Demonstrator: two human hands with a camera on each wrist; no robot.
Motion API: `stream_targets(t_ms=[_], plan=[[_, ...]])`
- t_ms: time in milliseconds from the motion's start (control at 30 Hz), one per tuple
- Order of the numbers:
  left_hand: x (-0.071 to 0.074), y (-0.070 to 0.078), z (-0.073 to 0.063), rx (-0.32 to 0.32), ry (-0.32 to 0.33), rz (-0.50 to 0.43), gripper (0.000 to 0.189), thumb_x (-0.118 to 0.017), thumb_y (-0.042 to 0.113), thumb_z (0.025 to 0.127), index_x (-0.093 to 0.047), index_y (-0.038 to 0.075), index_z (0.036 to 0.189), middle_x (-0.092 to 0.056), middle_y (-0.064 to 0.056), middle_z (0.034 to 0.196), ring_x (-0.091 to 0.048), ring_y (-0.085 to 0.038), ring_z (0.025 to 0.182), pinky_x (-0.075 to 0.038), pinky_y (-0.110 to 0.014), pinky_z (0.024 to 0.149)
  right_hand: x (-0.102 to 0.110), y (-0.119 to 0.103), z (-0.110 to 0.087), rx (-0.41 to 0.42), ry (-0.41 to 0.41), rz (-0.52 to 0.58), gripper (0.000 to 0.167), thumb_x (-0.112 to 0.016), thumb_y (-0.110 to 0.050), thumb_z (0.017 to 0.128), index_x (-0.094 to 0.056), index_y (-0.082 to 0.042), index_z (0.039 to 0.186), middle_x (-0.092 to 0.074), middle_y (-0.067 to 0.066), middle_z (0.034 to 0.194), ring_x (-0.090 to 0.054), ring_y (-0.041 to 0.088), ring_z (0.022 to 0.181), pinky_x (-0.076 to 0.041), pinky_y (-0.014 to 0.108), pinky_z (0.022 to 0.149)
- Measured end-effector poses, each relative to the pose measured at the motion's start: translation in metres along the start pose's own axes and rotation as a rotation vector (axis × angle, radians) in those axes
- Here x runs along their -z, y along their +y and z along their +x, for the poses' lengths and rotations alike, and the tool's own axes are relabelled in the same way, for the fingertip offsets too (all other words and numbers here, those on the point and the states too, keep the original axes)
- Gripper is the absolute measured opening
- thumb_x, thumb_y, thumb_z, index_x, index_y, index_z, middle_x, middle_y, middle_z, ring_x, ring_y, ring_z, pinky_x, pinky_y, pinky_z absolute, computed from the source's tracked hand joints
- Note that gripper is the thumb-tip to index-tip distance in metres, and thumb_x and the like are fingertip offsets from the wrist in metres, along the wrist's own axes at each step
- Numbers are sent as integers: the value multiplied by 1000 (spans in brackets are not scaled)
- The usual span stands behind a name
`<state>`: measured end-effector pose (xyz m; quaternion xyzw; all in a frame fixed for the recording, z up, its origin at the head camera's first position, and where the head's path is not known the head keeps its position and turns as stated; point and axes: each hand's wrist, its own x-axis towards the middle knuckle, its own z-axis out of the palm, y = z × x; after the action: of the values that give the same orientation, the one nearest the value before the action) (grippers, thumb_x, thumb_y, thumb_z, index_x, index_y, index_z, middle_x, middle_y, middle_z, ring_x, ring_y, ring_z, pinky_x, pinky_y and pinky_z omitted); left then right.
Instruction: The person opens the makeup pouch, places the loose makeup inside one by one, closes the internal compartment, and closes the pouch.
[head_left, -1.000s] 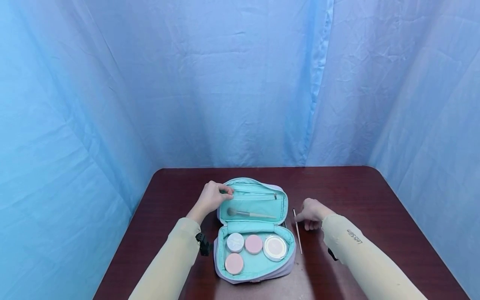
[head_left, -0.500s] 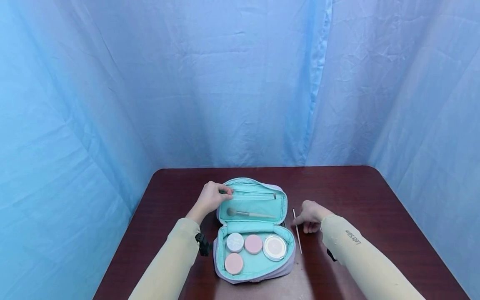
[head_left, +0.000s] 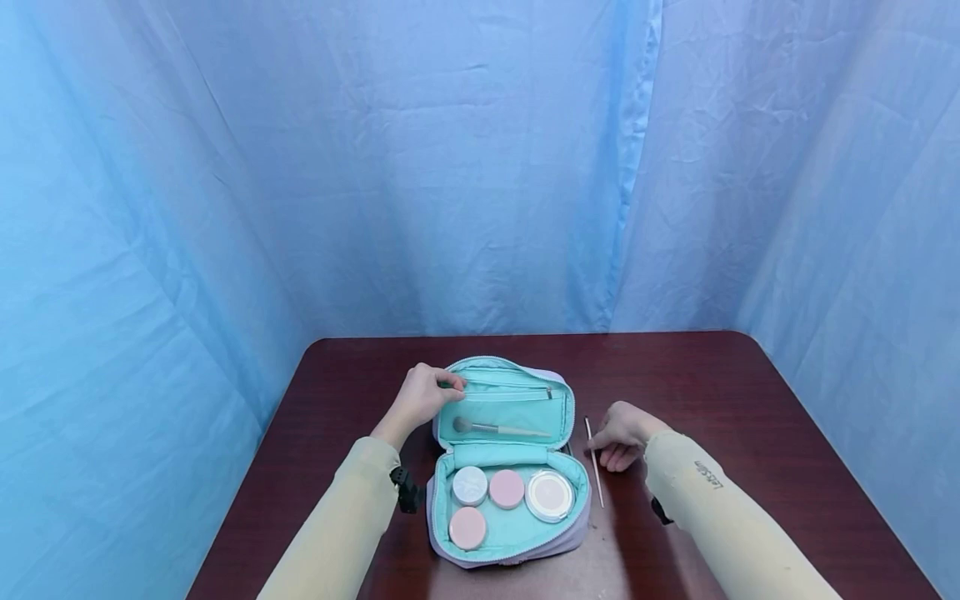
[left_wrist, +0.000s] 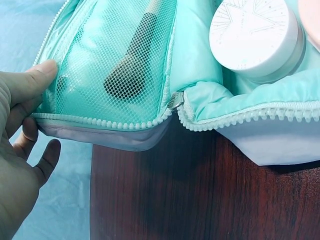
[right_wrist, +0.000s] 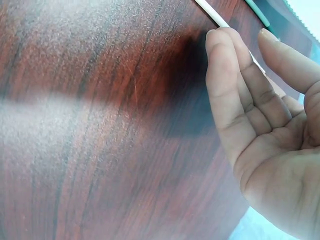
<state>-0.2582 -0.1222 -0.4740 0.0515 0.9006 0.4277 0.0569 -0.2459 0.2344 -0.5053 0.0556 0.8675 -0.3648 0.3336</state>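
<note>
My left hand (head_left: pixel 422 396) pinches the lid edge of an unzipped lavender makeup bag (left_wrist: pixel 145 136) with turquoise lining, thumb inside and fingers outside. Behind the lid's mesh pocket lies a makeup brush (head_left: pixel 501 429). In the bag's base sit a white-lidded jar (head_left: pixel 470 486), two pink round containers (head_left: pixel 507 489) and a round compact (head_left: pixel 551 496). To the right of the bag, a thin pale brush (head_left: pixel 597 477) lies on the table. My right hand (head_left: pixel 624 435) is over it, thumb and fingertips apart on either side; whether they touch it is unclear.
A thin green stick (right_wrist: pixel 258 12) lies between the pale brush and the bag. The dark red wooden table (head_left: pixel 712 400) has blue curtains (head_left: pixel 480 183) around its back and sides.
My right hand has turned slightly and its fingers have shifted a little over the pale brush, which stays in place. The left hand keeps its hold on the bag's lid.
</note>
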Motion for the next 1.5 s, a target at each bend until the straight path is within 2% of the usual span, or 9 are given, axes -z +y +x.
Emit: stream_targets(t_ms=[300,467,767,1233,1367,1500], plan=[[-1,-1,2,2,1,7,12,-78,14,91,-77,16,80,-77,0,109,-64,-25,112,-46,-31,68,-3,4,8,-31,-2,106,15,-72,-8,94,-68,6,95,-72,18,74,-71,20,56,-62,35,58],[-1,-2,2,-1,-1,4,11,-78,15,92,-78,14,81,-77,0,109,-64,-27,116,-47,-32,70,-5,6,12,-52,31,107,16,-72,-8,93,-67,7,91,-72,18,72,-70,20,54,-61,36,57],[-1,-5,2,1,1,11,11,-78,15,92,-78,16,81,-76,1,109,-63,-24,111,-48,-31,70,-11,0,10,-64,79,-24,22,-75,-10,91,-72,7,77,-70,15,63,-69,21,50,-60,36,53],[-1,-4,2,-7,0,5,13,-78,15,92,-77,18,79,-76,0,110,-63,-25,111,-46,-32,68,-12,0,8,-31,138,-171,19,-66,0,87,-70,6,70,-66,12,55,-62,18,44,-53,30,42],[-1,-5,2,-10,-1,1,13,-78,14,92,-77,18,79,-76,0,110,-63,-24,110,-46,-31,67,-14,-1,7,-9,186,-285,19,-65,-2,84,-70,3,66,-65,13,55,-63,20,44,-49,27,39],[-1,-4,3,-10,-7,4,13,-77,15,92,-77,18,80,-76,1,110,-63,-24,109,-45,-31,67,-15,-3,6,-13,229,-407,15,-68,-7,82,-68,-4,67,-66,10,62,-64,22,50,-48,29,43]])
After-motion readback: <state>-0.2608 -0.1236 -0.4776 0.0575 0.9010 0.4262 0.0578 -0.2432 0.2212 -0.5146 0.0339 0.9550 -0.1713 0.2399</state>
